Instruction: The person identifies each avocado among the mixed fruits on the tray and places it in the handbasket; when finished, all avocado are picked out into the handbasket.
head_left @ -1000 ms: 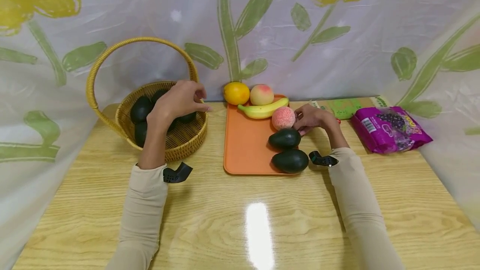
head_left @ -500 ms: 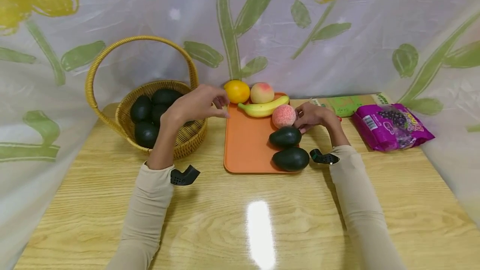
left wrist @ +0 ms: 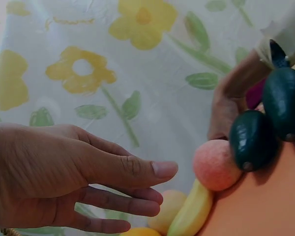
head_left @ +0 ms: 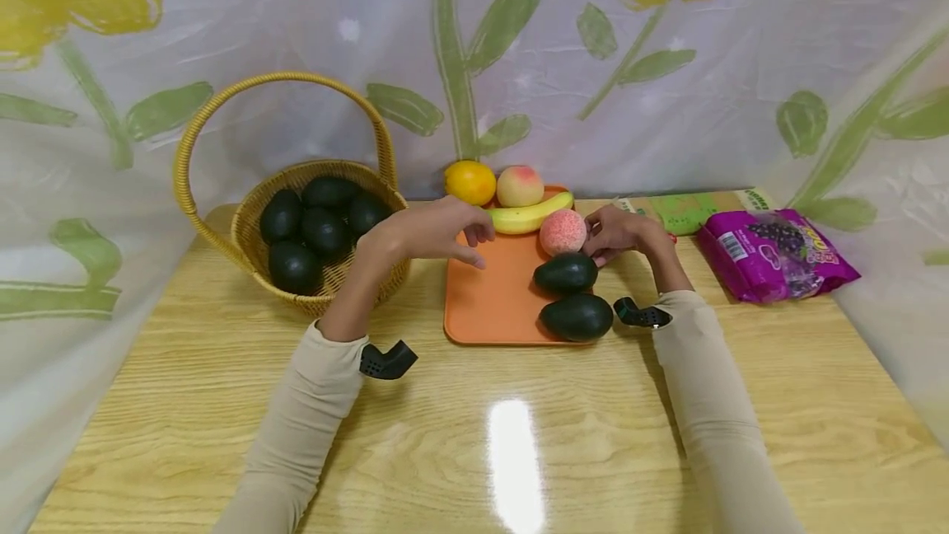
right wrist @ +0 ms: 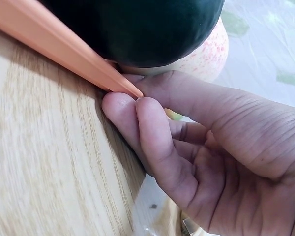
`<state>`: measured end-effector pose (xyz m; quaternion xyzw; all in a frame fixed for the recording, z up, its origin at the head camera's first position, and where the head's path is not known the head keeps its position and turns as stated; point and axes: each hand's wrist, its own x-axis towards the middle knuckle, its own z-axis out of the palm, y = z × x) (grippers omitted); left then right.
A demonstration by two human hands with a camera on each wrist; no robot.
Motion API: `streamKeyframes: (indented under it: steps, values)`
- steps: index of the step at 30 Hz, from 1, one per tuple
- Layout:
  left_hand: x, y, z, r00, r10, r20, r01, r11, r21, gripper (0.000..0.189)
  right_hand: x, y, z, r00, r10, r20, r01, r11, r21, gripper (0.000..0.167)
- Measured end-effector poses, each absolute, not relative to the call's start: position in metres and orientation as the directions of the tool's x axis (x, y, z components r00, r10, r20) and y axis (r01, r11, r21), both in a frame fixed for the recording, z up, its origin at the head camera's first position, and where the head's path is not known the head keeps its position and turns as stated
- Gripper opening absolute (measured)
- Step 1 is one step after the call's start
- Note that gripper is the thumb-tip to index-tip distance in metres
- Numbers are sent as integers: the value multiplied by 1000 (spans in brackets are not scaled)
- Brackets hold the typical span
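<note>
In the head view, my left hand (head_left: 437,233) hovers above the left edge of the orange tray (head_left: 482,311), its fingers loosely bent and holding nothing. The left wrist view shows that hand's thumb and fingers apart. My right hand (head_left: 615,231) is at the tray's right edge. In the right wrist view, its thumb and fingers pinch the tray's rim (right wrist: 83,56). Beside that hand on the tray are a pinkish-red peach (head_left: 563,232) and two dark green avocados (head_left: 566,273). A banana (head_left: 526,217), a pale peach (head_left: 520,186) and a yellow-orange fruit (head_left: 470,182) sit at the tray's back.
A wicker basket (head_left: 393,270) with a tall handle stands left of the tray, holding several avocados (head_left: 295,266). A purple grape-printed packet (head_left: 778,255) and a flat green-brown package (head_left: 685,211) lie at the right. A flowered curtain (head_left: 296,7) hangs behind the table (head_left: 430,435).
My left hand has moved right, from over the basket to over the tray's left side, uncovering the avocados in the basket. My right hand stays at the tray's edge.
</note>
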<state>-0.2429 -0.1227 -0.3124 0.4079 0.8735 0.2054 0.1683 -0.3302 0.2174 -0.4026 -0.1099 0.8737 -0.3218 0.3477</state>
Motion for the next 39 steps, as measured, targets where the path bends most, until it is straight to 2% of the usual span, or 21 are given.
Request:
streamKeyframes:
  steps: [15,27,32,39]
  values:
    - [-238,-86,-326,-512,843,-163,714,523,465,39,-329,220,-402,-748,-403,-527,44,762,-646,32]
    - [-220,-51,-336,-402,896,-192,737,440,513,62,-329,221,-403,-750,-403,-525,46,759,-649,36]
    - [-215,-42,-340,-393,896,-208,734,442,516,67,-330,222,-405,-749,-393,-533,50,769,-637,34]
    - [-204,-35,-346,-389,875,-290,745,483,460,82,-328,217,-403,-754,-397,-523,37,770,-637,29]
